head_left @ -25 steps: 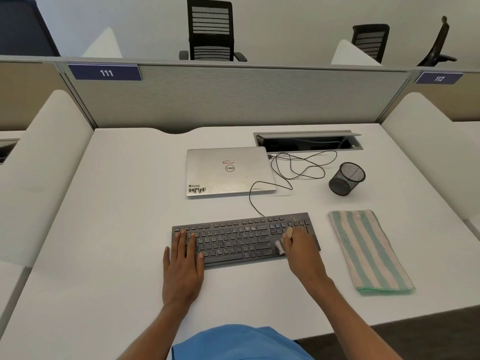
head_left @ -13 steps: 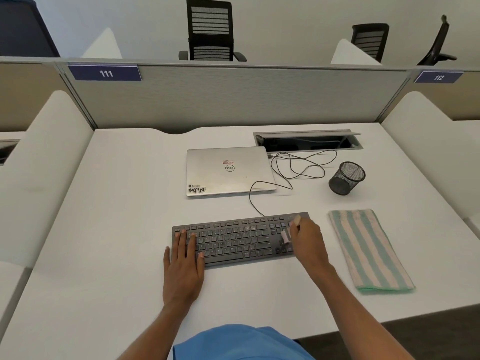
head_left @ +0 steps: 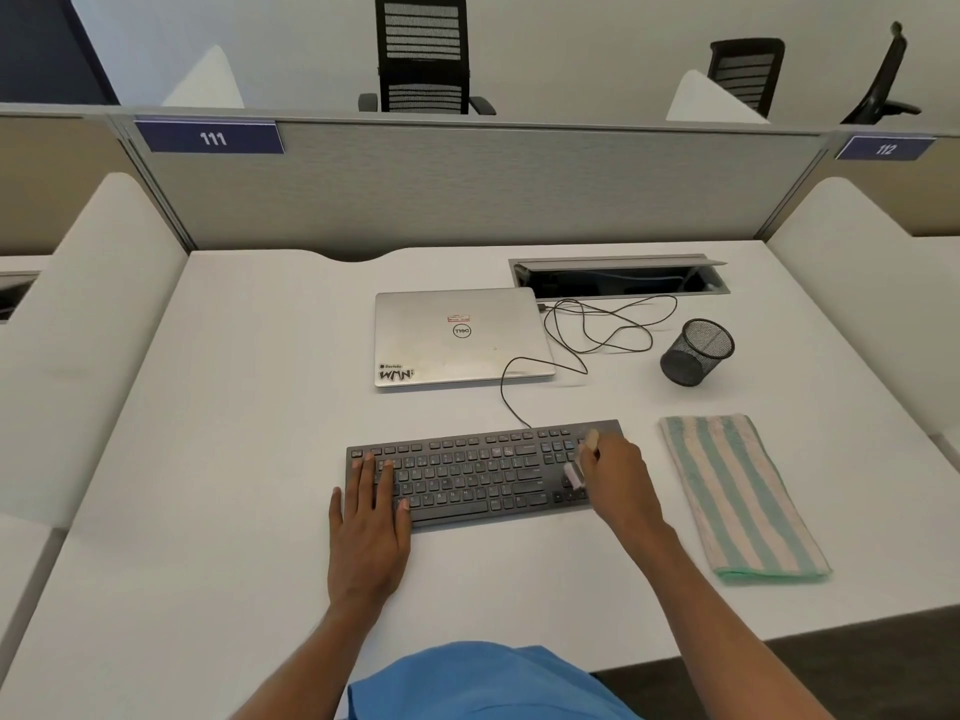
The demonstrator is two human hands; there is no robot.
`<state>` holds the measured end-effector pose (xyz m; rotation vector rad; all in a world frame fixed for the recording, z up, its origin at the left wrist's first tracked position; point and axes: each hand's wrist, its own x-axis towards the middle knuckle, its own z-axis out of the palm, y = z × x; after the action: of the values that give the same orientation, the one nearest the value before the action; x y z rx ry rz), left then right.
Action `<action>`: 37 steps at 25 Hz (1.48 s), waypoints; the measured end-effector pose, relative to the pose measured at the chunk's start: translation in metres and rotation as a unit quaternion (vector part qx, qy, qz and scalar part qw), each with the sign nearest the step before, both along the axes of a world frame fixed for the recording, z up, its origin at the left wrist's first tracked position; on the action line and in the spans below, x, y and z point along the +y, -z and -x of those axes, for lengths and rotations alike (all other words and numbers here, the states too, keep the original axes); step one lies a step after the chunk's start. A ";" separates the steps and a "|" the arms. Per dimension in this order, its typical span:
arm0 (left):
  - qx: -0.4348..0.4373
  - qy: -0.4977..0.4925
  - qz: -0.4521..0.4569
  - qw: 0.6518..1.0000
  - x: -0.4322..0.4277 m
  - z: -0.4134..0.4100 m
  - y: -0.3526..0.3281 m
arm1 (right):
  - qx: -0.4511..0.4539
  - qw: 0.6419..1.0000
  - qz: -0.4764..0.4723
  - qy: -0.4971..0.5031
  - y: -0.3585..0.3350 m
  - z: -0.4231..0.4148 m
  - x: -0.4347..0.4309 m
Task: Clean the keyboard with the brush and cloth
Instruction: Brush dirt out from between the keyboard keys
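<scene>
Right hand (head_left: 615,478) shifted rightward, brush (head_left: 573,476) on keyboard (head_left: 467,470) (left hand (head_left: 369,522) unmoved)

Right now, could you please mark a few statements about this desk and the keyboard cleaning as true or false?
1. The right hand grips the brush over the right end of the keyboard. True.
2. The striped cloth lies folded on the desk to the right of the keyboard, with no hand on it. True.
3. The left hand is lifted clear of the keyboard. False: it rests flat on the keyboard's left end.
4. The laptop is open. False: its lid is closed.
5. The mesh cup sits behind the cloth, to the right of the laptop. True.
</scene>
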<state>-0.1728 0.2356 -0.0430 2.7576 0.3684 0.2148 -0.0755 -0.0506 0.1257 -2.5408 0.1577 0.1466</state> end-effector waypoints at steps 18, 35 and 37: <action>0.002 -0.003 0.000 1.000 0.001 0.000 -0.001 | 0.046 0.998 0.033 -0.009 0.013 0.009 -0.017; 0.010 -0.002 -0.003 1.000 0.000 -0.002 -0.002 | 0.063 0.995 0.047 -0.055 0.008 0.001 0.006; 0.008 -0.002 -0.005 1.000 0.000 -0.001 -0.001 | 0.012 0.999 0.017 -0.032 0.001 0.002 0.012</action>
<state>-0.1718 0.2353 -0.0416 2.7695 0.3785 0.1963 -0.0778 -0.0386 0.1246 -2.5801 0.0891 0.2024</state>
